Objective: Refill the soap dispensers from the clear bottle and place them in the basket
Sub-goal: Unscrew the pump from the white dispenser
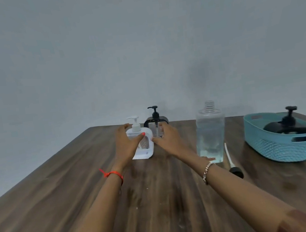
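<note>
A white soap dispenser [146, 146] with a white pump stands at the table's far middle. My left hand [126, 145] wraps around its left side, thumb across the front. My right hand [168, 138] touches its right edge with fingers spread. Behind them stands a clear dispenser with black top and pump [156, 124]. The tall clear bottle [210, 133], uncapped and holding some liquid, stands to the right. A black dispenser [287, 126] lies in the blue basket [278, 149] at far right.
A black cap with a long white tube [232, 163] lies on the wooden table [160, 203] in front of the clear bottle, beside my right forearm. A pale wall rises just behind the table's far edge.
</note>
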{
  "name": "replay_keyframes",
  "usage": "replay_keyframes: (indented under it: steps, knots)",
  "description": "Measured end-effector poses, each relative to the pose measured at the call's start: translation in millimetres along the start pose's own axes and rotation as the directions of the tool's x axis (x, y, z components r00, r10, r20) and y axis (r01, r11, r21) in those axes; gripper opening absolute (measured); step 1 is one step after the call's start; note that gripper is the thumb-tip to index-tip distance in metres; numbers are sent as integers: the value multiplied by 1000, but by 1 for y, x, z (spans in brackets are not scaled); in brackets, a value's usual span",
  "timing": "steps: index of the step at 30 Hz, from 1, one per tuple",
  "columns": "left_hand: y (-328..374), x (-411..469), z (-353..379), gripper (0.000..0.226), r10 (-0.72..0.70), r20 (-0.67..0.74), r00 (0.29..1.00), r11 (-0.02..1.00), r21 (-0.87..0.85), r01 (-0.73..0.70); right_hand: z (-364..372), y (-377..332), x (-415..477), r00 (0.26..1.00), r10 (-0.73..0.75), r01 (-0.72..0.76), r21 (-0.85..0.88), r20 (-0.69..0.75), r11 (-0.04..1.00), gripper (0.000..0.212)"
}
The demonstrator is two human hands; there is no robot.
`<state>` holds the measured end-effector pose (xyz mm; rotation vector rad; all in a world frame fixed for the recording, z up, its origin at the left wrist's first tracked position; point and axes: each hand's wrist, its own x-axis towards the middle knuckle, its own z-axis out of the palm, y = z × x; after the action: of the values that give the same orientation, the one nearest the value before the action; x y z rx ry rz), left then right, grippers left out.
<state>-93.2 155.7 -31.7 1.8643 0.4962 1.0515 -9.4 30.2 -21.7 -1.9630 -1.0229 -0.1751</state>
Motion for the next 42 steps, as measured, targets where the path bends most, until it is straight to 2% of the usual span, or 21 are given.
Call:
replay_keyframes:
  steps: [4,7,9,11,16,19,24,27,30,32,36,39,42]
  knots:
    - [-23,26,2,73,-121,62,991,992,51,118,20,9,27,991,78,-79,6,108,997,44]
    - [-39,41,2,75,-201,130,971,980,39,198,29,12,38,982,108,-119,61,155,991,50]
    - [-51,50,2,72,-204,191,960,979,23,203,35,16,44,977,117,-138,106,178,985,55]
    - [-66,57,3,72,-193,237,952,981,17,194,44,21,48,973,123,-152,146,193,978,49]
    - [-65,52,4,30,-127,245,961,988,-57,145,47,24,57,966,170,-206,183,196,961,43]
    - [-59,51,4,30,-138,246,959,985,-72,160,31,16,56,955,184,-221,148,231,964,45]
    - [-34,46,7,46,-163,253,954,982,-53,182,-7,1,48,971,122,-150,128,204,980,36]
    - [-15,35,11,48,-147,299,943,982,-73,176,-23,-9,37,996,62,-71,170,56,983,49]
    - [2,21,17,58,-122,340,933,980,-107,167,-39,-16,26,999,17,-12,110,-36,994,41]
    - [11,12,19,63,-111,357,928,972,-155,176,-50,-18,17,999,11,-8,87,-36,996,34]
    - [26,-7,19,45,-51,402,914,965,-215,148,-70,-22,-1,1000,-24,23,79,4,997,33]
    - [34,-18,20,41,-3,441,898,964,-237,119,-84,-27,-13,998,-57,53,104,30,993,32]
    - [42,-27,18,44,31,475,879,961,-256,105,-95,-32,-23,993,-113,102,188,46,977,16]
